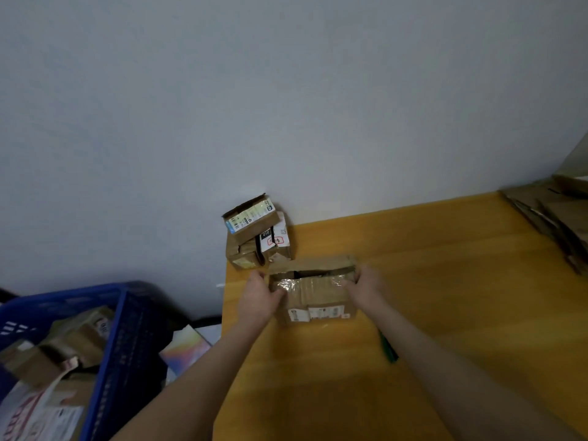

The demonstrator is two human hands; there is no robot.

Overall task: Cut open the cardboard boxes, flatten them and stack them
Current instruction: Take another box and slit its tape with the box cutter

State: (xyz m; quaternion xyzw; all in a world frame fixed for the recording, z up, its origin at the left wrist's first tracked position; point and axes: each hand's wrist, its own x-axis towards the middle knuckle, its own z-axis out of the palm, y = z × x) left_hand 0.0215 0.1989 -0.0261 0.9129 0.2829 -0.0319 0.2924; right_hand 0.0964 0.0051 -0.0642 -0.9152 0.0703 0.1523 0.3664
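A taped brown cardboard box (315, 297) with white labels on its near side sits on the yellow wooden table (445, 281). Its top flaps are parted, and a dark gap shows along the middle. My left hand (259, 299) grips the box's left end, thumb on the taped top. My right hand (366, 288) grips the right end, fingers curled over the top edge. A green-handled tool (388, 348) lies on the table just under my right forearm, partly hidden.
Two small labelled boxes (257, 237) stand stacked at the table's far left corner against the white wall. Flattened cardboard (553, 218) is piled at the far right edge. A blue crate (105, 345) holding more boxes sits on the floor to the left.
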